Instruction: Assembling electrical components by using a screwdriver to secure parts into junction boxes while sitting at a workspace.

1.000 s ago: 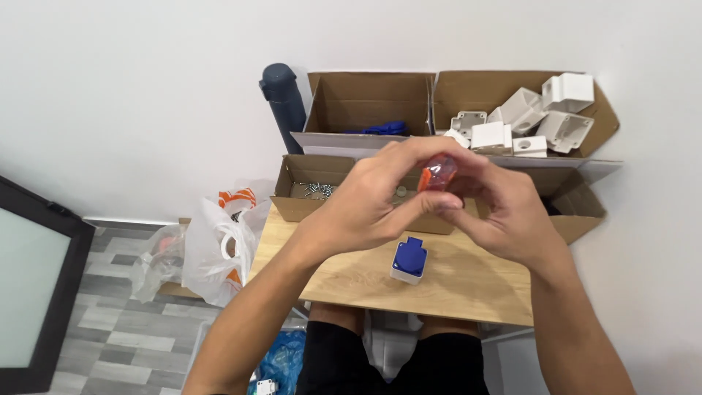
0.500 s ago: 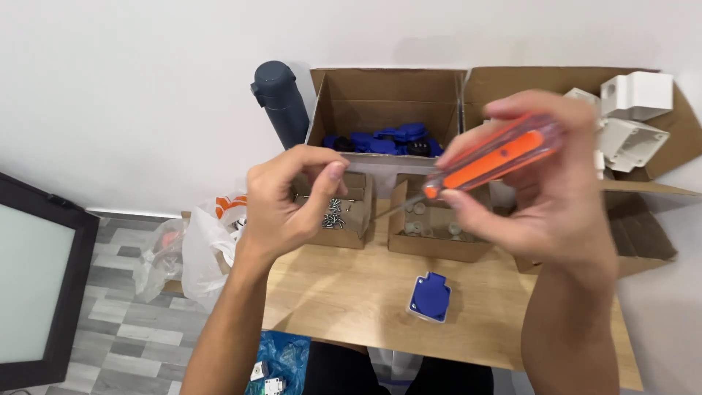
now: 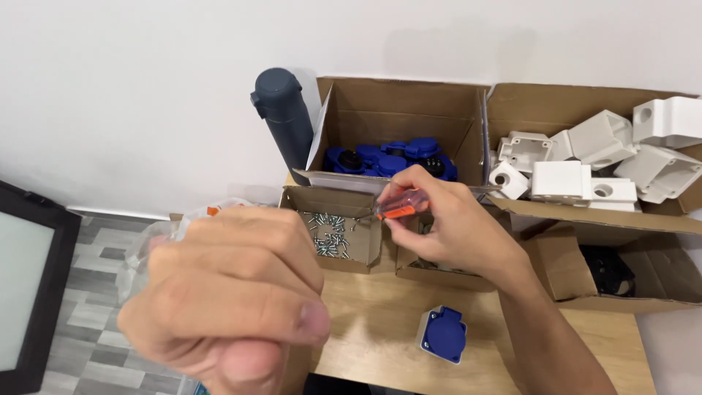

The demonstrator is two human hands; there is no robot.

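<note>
Right hand (image 3: pixel 450 227): raised above the far half of the wooden table (image 3: pixel 380 344), fingers closed around the screwdriver (image 3: pixel 400 208).
Screwdriver: orange and clear handle, held at the fingertips; only the handle shows. Long axis runs roughly left to right, tilted slightly up toward the left. The shaft and tip are hidden or too thin to make out.
Left hand (image 3: pixel 234 292): close to the camera, blurred, curled into a loose fist. Whether anything is inside it cannot be told.
Screw box (image 3: pixel 344 238): small open cardboard box holding loose silver screws, just left of and below the screwdriver handle; the right hand is the nearer hand in the scene.
Blue socket (image 3: pixel 442 334): lies alone on the table, near side, below the right wrist, apart from both hands.
Box of blue parts (image 3: pixel 398 157): far side, behind the right hand.
Box of white housings (image 3: pixel 592 157): far right.
Dark bottle (image 3: pixel 284 117): upright at the far left corner, beside the blue-parts box.
Edges: the table's left edge falls just behind the left hand; grey floor tiles (image 3: pixel 80 329) beyond it.
Open room: bare wood between the screw box and the blue socket.
</note>
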